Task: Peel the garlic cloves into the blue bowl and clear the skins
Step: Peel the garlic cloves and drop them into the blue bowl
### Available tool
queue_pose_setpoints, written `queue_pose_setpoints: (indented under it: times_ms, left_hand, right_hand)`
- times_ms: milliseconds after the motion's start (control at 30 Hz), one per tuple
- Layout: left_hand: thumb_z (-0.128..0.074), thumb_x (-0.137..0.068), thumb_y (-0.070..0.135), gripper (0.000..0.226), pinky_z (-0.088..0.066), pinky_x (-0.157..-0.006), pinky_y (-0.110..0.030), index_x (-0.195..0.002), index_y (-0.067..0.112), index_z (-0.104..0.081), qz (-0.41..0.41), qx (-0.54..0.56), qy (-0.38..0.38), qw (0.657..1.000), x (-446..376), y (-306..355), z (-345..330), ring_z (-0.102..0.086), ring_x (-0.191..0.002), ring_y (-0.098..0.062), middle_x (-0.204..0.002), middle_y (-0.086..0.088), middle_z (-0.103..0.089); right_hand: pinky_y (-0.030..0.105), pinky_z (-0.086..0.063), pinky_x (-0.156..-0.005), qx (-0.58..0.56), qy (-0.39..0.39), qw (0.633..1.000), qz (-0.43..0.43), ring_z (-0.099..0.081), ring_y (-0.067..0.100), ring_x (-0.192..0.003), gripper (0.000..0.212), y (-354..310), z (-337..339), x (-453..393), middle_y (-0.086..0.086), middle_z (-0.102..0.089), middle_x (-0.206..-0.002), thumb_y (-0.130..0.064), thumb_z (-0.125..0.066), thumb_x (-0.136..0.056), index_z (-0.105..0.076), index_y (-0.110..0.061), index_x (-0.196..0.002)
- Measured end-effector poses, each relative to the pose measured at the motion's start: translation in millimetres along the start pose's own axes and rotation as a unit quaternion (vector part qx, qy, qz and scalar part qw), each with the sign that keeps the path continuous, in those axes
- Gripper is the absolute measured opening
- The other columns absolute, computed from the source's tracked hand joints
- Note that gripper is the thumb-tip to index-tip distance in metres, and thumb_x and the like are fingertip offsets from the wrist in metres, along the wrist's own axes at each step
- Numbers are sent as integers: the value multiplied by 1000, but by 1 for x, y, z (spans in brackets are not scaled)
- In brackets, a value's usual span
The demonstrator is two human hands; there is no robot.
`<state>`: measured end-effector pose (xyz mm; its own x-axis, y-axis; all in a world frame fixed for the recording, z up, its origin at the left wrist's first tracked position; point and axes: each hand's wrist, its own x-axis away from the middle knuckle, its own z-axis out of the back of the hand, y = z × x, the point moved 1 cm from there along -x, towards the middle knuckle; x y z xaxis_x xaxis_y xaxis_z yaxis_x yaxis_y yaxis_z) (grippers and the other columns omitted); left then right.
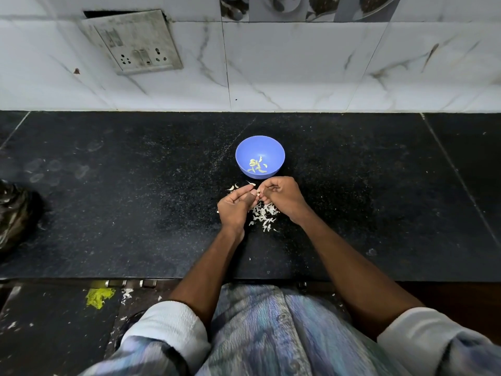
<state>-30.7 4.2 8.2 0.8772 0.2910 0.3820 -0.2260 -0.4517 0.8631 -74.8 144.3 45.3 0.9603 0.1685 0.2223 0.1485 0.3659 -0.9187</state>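
Together both hands (257, 195) pinch a garlic clove (258, 193) just before the blue bowl (259, 156).

Bowl (259, 156) on worktop (135, 213), cloves (256, 166) in it. Hands just before bowl: left (235, 207), right (282, 197). Skins (264, 216) between and under hands. Wall behind worktop.

One blue bowl (260, 153); two hands; one skin pile (264, 216); one socket plate (132, 40).
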Motion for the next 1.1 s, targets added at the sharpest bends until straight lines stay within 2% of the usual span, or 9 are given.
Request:
queue_pose_setpoints:
  times_ms: [133, 300, 533, 733, 833, 900, 967, 1033, 1100]
  left_hand:
    - [-69, -95, -6, 24, -61, -78, -21, -118, 1, -73, 28, 29, -1, 999, -1, 0, 0, -75, -79, -11, -93, -8, -80]
    - [-61, -99, -8, 27, -58, -90, -28, -117, 10, -73, 62, 56, -24, 996, -2, -6, -1, -73, -91, -16, -109, -13, -77]
    - [-55, -104, -5, 28, -61, -83, -19, -114, 14, -74, 87, 84, -30, 992, -3, -4, -2, -74, -80, -8, -98, -5, -78]
    - [-51, -106, -5, 31, -60, -76, -14, -114, 14, -75, 107, 95, -16, 990, -6, -3, -1, -71, -72, -3, -98, -4, -77]
    - [-52, -105, -5, 30, -59, -74, -14, -115, 13, -75, 104, 90, -16, 990, -7, -4, 1, -70, -73, -4, -98, -4, -76]
    - [-54, -105, -5, 30, -60, -77, -15, -114, 14, -75, 94, 73, -19, 993, -8, -4, 3, -67, -73, -3, -96, -3, -75]
    - [-56, -104, -4, 28, -59, -78, -16, -115, 14, -75, 76, 44, -21, 996, -8, -6, 5, -62, -73, -4, -91, 0, -72]
    - [-57, -103, -5, 28, -58, -72, -16, -118, 10, -75, 44, 0, -19, 999, -8, -5, 6, -59, -71, -6, -86, 0, -69]
    - [-58, -102, -6, 29, -56, -65, -17, -123, 6, -73, 7, -45, -16, 999, -8, -5, 7, -59, -66, -7, -87, -6, -70]
  right_hand:
    - [27, -56, -63, 20, -13, 1000, -15, -67, 11, -70, 15, 2, -6, -1, 5, -72, -82, -5, -56, -98, -70, -9, -97]
    - [32, -56, -64, 29, -28, 999, -24, -66, 8, -69, 15, 4, -11, -1, 1, -68, -85, -9, -49, -101, -64, -11, -102]
    - [35, -56, -64, 0, -30, 999, -40, -65, 14, -68, 15, 3, -11, 1, 4, -69, -79, -6, -51, -97, -64, -13, -94]
    - [38, -55, -64, 58, -52, 997, -14, -64, 13, -66, 13, 3, -10, 2, -1, -68, -72, -15, -55, -93, -67, -16, -87]
    - [43, -58, -70, 96, -35, 995, 11, -66, 22, -67, 19, 2, -7, 3, 0, -70, -70, -25, -60, -93, -69, -17, -78]
    - [39, -58, -73, 114, 0, 993, 34, -68, 15, -70, 11, 1, -5, 3, -5, -71, -72, -22, -67, -89, -72, -20, -79]
    - [27, -55, -69, 87, 18, 995, 40, -66, 3, -68, 11, -1, -2, 3, -8, -73, -76, -12, -70, -86, -76, -21, -86]
    - [22, -50, -64, 51, 19, 998, 35, -64, 2, -68, 17, -3, -1, 3, -8, -75, -78, -7, -68, -87, -79, -20, -88]
    - [18, -49, -63, 39, 16, 998, 39, -67, 1, -70, 12, -4, -1, 4, -8, -76, -78, -10, -71, -89, -80, -18, -89]
